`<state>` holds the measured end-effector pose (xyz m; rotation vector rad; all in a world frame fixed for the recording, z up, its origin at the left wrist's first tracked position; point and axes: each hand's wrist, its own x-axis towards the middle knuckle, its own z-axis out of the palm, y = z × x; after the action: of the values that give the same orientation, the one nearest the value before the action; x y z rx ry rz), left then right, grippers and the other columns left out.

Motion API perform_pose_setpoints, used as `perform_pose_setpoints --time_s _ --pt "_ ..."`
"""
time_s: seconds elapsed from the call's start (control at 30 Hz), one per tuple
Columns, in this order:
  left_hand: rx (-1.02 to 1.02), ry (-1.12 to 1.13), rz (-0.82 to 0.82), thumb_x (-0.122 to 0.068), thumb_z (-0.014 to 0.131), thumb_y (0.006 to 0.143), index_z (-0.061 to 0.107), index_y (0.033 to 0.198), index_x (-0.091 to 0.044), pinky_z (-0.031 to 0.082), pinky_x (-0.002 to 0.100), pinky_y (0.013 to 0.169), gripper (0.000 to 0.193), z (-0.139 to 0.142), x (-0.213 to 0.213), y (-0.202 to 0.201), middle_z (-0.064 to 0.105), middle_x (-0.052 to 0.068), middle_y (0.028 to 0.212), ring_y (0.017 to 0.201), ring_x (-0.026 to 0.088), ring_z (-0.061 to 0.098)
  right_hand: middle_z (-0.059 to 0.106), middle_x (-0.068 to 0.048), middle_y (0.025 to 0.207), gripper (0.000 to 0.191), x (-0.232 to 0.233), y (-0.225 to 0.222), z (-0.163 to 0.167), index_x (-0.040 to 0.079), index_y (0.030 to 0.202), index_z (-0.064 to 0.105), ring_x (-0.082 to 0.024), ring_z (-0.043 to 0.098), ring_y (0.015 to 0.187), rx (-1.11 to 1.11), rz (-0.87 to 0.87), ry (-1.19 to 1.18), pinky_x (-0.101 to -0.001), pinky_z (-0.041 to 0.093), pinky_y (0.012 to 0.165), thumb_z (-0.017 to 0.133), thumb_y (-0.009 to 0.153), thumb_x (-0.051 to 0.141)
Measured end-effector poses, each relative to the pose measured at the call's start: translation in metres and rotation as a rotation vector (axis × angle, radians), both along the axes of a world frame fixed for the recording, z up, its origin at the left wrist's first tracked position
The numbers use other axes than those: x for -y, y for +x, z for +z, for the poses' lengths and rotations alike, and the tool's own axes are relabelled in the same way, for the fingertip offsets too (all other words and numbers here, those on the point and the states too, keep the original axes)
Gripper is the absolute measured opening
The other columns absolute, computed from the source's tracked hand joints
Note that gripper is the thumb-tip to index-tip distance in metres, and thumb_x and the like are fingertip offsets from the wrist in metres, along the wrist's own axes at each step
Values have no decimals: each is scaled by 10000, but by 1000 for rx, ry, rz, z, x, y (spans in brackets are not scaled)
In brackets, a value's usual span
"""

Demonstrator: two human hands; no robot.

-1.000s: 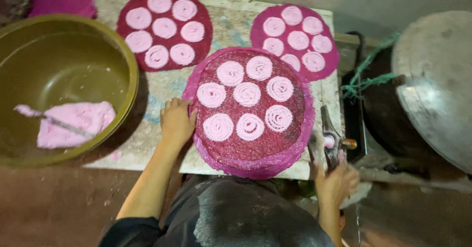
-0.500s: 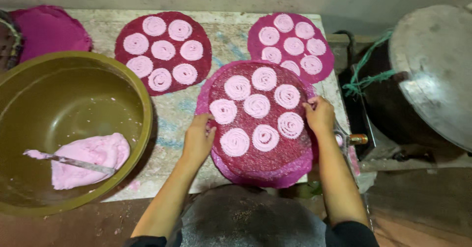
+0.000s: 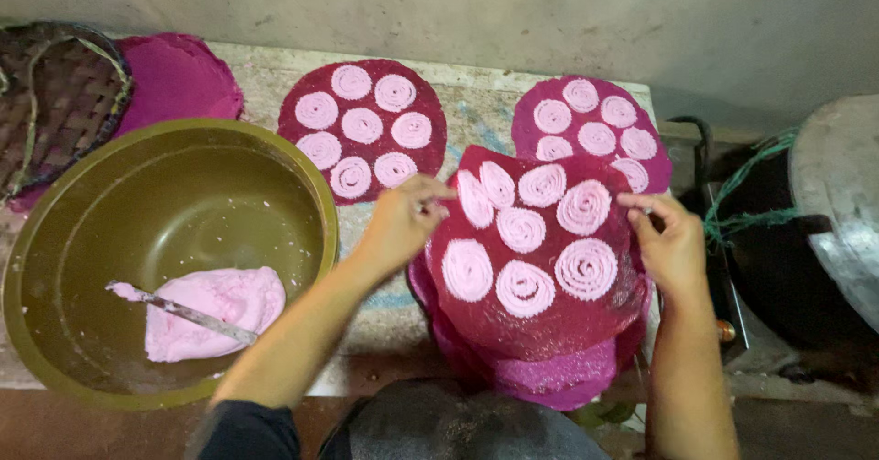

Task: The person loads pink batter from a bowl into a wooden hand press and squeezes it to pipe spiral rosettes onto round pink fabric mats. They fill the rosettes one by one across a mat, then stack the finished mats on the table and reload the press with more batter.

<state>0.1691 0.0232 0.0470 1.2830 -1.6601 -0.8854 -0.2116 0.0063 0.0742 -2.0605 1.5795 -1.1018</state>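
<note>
My left hand [image 3: 403, 222] pinches the left edge of a round dark-red mat [image 3: 540, 323], and my right hand [image 3: 668, 240] pinches its right edge. The mat is lifted and tilted toward me. It carries several pink dough spirals [image 3: 522, 229]. Under it lies a stack of similar magenta mats [image 3: 549, 378]. Two more mats with pink spirals lie farther back on the table, one dark red [image 3: 430, 153] and one magenta [image 3: 650, 162].
A big olive-green bowl [image 3: 55, 231] at the left holds a lump of pink dough [image 3: 215, 309] and a metal spoon [image 3: 188, 312]. A woven basket [image 3: 55, 103] and magenta mats [image 3: 179, 75] sit at the back left. A large grey metal lid [image 3: 838, 213] stands at the right.
My right hand left the metal tool at the table's edge and took the mat's right rim. Both hands now lift the top mat off the stack and tilt it.
</note>
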Motion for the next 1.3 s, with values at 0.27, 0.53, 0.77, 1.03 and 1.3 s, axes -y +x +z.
perform_pose_setpoints --time_s 0.27,0.53,0.77,1.03,1.3 --pt "272 -84 24 -29 714 814 772 1122 -125 555 339 845 328 67 123 123 726 113 1091 953 242 705 702 -106 1136 300 101 122 32 65 1233 745 -168 640 1018 124 112 -57 -282 500 895 654 961 -22" --pt "545 -219 235 -8 655 750 807 1070 -152 529 429 935 382 60 179 143 713 173 1132 1070 359 662 686 -131 950 330 152 229 -4 117 1259 751 -247 658 837 131 -31 92 -371 529 786 689 934 121" --pt "641 64 185 -101 740 753 736 1195 -129 474 408 1054 443 30 180 113 587 198 1369 1258 350 577 558 -123 1394 398 136 203 -20 171 1276 706 -366 465 1287 -275 -241 282 -560 340 1069 757 886 239" --pt "401 -150 53 -130 766 829 653 1347 -118 438 416 1103 530 28 158 81 469 210 1500 1344 380 498 474 -258 1524 840 -25 0 -58 61 1447 571 -449 394 1401 -365 -520 43 -620 317 1140 880 752 418" --pt "26 -339 154 -64 736 947 641 1350 -64 486 379 1122 414 10 63 53 590 164 1383 1303 325 590 538 -348 1429 1319 -146 -119 -112 31 1655 213 -481 551 1294 -427 -679 689 -558 457 1046 867 674 622"
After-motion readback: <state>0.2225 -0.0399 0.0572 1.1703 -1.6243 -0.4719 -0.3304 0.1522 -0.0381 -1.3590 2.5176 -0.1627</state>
